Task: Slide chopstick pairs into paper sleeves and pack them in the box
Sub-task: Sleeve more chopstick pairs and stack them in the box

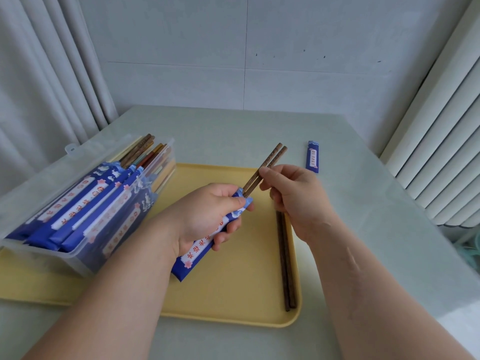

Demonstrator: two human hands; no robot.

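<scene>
Blue paper sleeve (192, 258) sits in the left hand (207, 214), whose fingers curl round its upper half with the thumb pressing near the mouth; the forearm reaches in from lower left. A wooden chopstick pair (268, 165) juts from the mouth, tilted up and away to the right. The right hand (293, 196) pinches it mid-shaft between thumb and forefinger, other fingers loosely curled, over the yellow tray (233, 294). A dark pair (285, 268) lies on the tray beneath that hand. A clear box (52, 253) full of sleeved pairs stands at the tray's left. A spare sleeve (312, 157) lies on the table (363, 229) beyond.
</scene>
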